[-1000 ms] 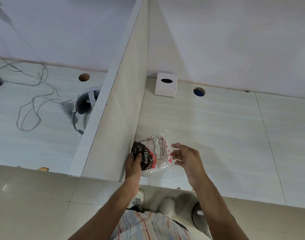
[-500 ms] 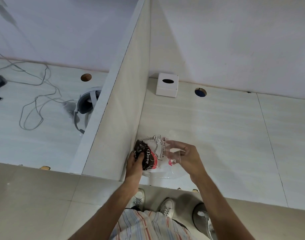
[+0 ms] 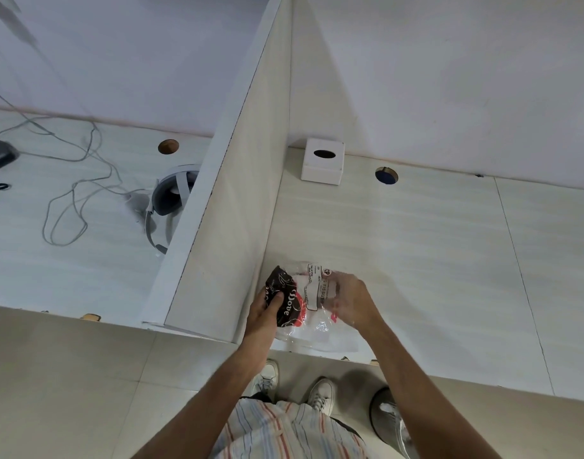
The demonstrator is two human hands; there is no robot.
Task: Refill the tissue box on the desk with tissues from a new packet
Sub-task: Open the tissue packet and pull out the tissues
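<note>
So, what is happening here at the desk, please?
A person stands at the desk and works on a tissue packet lying near its front edge, beside the divider. The left hand grips a dark Dove wrapper at the packet's left end. The right hand, blurred, grips the clear plastic. Whether the packet is open, I cannot tell. The tissue box sits untouched in the back corner, no tissue showing.

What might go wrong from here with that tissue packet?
The packet lies at the desk's near edge; a tug by the right hand may slide it onto the floor. The left hand grips a wrapper on it, which may hinder opening. The box stands far back, a long reach.
</note>
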